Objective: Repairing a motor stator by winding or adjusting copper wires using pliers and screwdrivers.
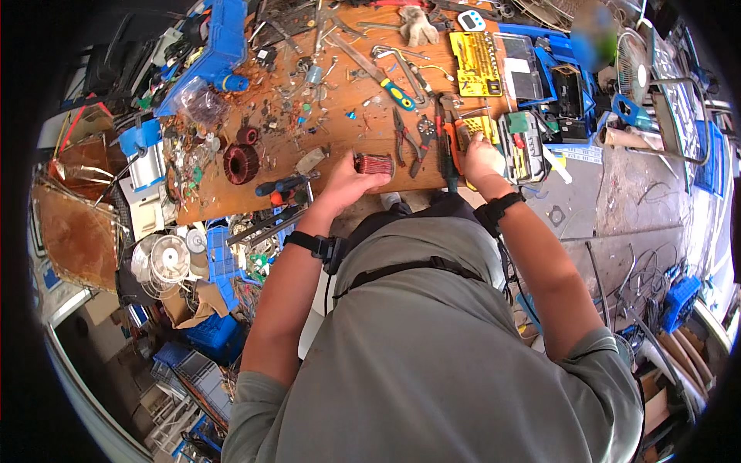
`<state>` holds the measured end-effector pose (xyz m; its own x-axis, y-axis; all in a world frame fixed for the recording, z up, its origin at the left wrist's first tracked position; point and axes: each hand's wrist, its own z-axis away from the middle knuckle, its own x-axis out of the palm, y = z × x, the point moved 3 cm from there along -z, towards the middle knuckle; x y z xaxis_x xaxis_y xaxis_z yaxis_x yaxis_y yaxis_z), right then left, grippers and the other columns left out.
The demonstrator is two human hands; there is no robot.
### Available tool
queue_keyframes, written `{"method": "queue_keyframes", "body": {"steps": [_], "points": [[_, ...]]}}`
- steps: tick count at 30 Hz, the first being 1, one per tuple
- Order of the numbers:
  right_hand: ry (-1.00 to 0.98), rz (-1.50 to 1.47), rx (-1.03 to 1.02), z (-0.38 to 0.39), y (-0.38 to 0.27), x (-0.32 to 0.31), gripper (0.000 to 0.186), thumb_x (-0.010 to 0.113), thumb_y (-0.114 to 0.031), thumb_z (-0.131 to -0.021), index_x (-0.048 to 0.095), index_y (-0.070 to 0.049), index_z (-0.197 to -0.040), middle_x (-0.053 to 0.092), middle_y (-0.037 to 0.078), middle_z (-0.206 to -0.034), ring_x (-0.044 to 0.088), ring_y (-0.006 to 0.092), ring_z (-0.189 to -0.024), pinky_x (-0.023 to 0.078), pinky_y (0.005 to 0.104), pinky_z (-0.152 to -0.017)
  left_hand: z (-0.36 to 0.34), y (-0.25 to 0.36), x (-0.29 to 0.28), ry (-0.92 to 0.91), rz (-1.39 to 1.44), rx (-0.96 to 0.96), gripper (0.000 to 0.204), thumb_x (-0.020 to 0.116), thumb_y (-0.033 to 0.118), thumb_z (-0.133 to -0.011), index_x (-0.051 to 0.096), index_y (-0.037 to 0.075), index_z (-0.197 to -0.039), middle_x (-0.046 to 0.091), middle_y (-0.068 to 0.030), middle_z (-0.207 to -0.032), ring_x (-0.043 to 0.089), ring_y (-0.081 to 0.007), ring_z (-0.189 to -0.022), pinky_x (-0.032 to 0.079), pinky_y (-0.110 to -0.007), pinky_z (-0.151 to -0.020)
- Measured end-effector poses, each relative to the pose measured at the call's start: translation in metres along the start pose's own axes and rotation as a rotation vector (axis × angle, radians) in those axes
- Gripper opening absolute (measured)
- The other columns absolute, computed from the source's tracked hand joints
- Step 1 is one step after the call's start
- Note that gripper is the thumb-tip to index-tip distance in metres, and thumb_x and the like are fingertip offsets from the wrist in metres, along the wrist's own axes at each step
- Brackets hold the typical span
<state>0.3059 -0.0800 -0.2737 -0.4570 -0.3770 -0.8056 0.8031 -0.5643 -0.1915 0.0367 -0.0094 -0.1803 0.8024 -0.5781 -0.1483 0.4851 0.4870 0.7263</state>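
My left hand point(347, 185) is closed around a reddish copper-wound coil point(375, 164) at the front edge of the wooden workbench point(309, 127). My right hand point(484, 160) is by the bench's right front corner, fingers bent together beside a small yellow bit holder point(480, 126). What those fingers grip is too small to make out. Just left of that hand lie orange-handled pliers point(452, 147). Farther left are red-handled pliers point(401, 135) and a second pair of pliers point(422, 147). A grey tool case point(523, 147) adjoins my right hand on its other side.
Two more wound coils point(241, 163) sit on the left of the bench amid scattered scraps. A yellow bit set point(476, 63), a handsaw point(374, 71) and a blue bin point(224, 46) lie farther back. A fan point(169, 258) stands below left.
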Motion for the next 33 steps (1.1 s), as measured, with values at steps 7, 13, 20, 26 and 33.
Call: {"method": "queue_keyframes", "body": {"steps": [7,13,20,26,33], "points": [[-0.096,-0.171,0.099,-0.027,0.003,-0.004,0.041,0.064,-0.037,-0.085,0.07,0.0,-0.101,0.071,0.021,-0.102,0.07,0.0335,-0.099,0.054,0.042,-0.084,0.005,-0.006,-0.012,-0.048,0.137,-0.06,0.056,0.079,0.021,-0.08,0.05,0.003,-0.124,0.065,-0.0082,-0.109,0.068,-0.0184,-0.091,0.057,-0.03,-0.077],[-0.555,-1.35,-0.204,-0.012,0.025,-0.007,0.044,0.057,-0.005,-0.073,0.061,-0.002,-0.117,0.066,0.009,-0.103,0.064,0.0164,-0.089,0.051,0.0321,-0.07,0.003,0.0,-0.017,-0.058,0.068,-0.084,0.055,0.078,0.024,-0.081,0.051,0.004,-0.124,0.066,-0.0076,-0.109,0.068,-0.0186,-0.092,0.057,-0.031,-0.076],[-1.028,-1.907,-0.296,0.091,0.012,-0.023,0.084,0.06,-0.007,-0.07,0.034,-0.007,-0.149,0.05,0.024,-0.14,0.053,0.0409,-0.127,0.045,0.0562,-0.103,-0.02,0.002,-0.013,-0.149,-0.33,-0.02,0.064,0.083,0.034,-0.071,0.056,-0.004,-0.116,0.067,-0.0143,-0.111,0.066,-0.0255,-0.099,0.053,-0.037,-0.085],[-1.026,-1.908,-0.099,0.126,0.02,0.031,0.083,0.064,-0.007,-0.069,0.036,-0.004,-0.148,0.056,0.02,-0.134,0.055,0.0372,-0.125,0.049,0.0512,-0.1,-0.066,-0.015,0.001,-0.334,-1.137,0.076,0.075,0.083,0.039,-0.069,0.052,-0.005,-0.12,0.063,-0.026,-0.119,0.06,-0.0387,-0.115,0.047,-0.041,-0.098],[-0.472,-1.857,0.042,0.158,0.015,0.114,0.023,0.06,-0.006,-0.071,0.065,0.0,-0.092,0.064,0.008,-0.108,0.058,0.0171,-0.098,0.043,0.0251,-0.09,-0.101,-0.053,0.004,-0.306,-1.234,0.177,0.061,0.071,0.031,-0.084,0.048,0.002,-0.133,0.06,-0.0245,-0.123,0.06,-0.0418,-0.113,0.047,-0.047,-0.097]]}}
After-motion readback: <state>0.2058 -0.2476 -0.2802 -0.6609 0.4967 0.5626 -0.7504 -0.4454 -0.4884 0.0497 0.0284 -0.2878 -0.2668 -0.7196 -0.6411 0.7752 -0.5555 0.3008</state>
